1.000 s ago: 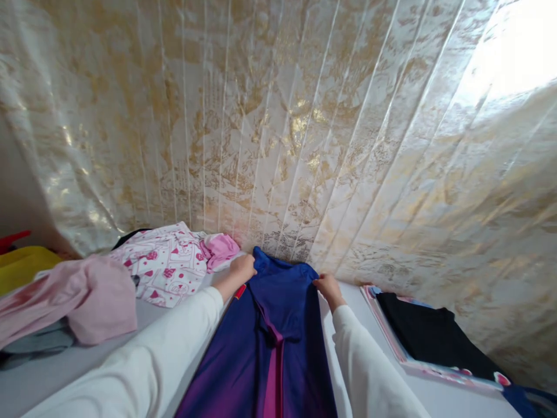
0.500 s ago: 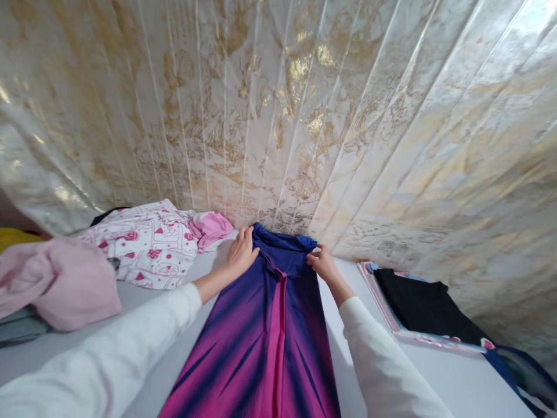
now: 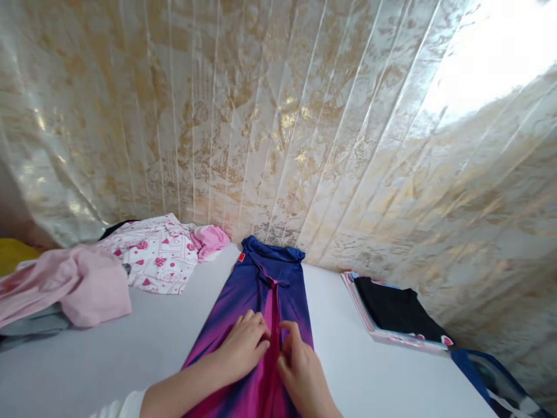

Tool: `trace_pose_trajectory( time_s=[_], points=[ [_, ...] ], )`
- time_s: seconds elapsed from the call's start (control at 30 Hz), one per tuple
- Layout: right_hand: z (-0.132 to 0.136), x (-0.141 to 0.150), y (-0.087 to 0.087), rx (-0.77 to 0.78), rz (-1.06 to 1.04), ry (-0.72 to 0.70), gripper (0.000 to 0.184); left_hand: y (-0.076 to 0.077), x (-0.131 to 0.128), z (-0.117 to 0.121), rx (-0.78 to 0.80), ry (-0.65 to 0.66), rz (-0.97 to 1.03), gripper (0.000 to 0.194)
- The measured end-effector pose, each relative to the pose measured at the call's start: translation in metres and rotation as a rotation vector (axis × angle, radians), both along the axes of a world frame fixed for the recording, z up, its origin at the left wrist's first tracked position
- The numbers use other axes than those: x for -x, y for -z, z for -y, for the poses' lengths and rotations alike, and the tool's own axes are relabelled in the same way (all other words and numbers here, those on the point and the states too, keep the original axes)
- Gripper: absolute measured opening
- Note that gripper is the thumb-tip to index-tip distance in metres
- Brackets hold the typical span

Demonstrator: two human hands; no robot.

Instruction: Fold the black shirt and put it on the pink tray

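Observation:
A long garment (image 3: pixel 217 325), dark blue at the top and fading to purple and magenta, lies folded narrow. Its blue collar end (image 3: pixel 274 252) points to the wall, and a small orange-red tag shows at its left edge. Down its middle runs a bright pink strip (image 3: pixel 270 307). My left hand (image 3: pixel 248 342) rests over the garment left of the strip, with bent fingers and thumb at the strip's edge. Opposite it, my right hand (image 3: pixel 298 360) has its index finger and thumb curled at the strip's right side. Both hands appear to pinch the fabric there; the fingertips are partly hidden.
Left lie a pale pink cloth (image 3: pixel 96 287), a white printed garment (image 3: pixel 161 255) and a small pink piece (image 3: pixel 209 241). A folded stack topped with black cloth (image 3: pixel 395 307) lies right, near a blue-edged clear bag (image 3: pixel 496 377). Behind the white surface (image 3: pixel 357 371) hangs gold-patterned sheeting (image 3: pixel 278 116).
Both hands have let go of the collar end and come down toward me, to the pink strip in the garment's middle. The camera view has shifted slightly.

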State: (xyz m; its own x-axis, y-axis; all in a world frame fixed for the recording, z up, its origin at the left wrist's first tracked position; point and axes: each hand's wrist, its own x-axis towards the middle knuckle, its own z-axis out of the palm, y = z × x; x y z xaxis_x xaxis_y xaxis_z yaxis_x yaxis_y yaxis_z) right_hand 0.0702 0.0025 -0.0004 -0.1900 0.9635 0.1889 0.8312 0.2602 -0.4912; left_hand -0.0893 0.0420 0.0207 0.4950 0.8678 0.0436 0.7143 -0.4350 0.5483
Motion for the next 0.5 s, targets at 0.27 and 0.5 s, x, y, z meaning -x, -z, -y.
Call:
trace_pose_trajectory(
  time_s=[0.27, 0.5],
  points=[
    [0.022, -0.04, -0.008, 0.178, -0.318, -0.121, 0.045, 0.006, -0.015, 0.025, 0.034, -0.033, -0.032, 0.016],
    [0.054, -0.083, 0.015, 0.174, -0.244, -0.077, 0.037, -0.003, -0.014, 0.047, 0.083, -0.056, -0.054, 0.012]
  ],
)
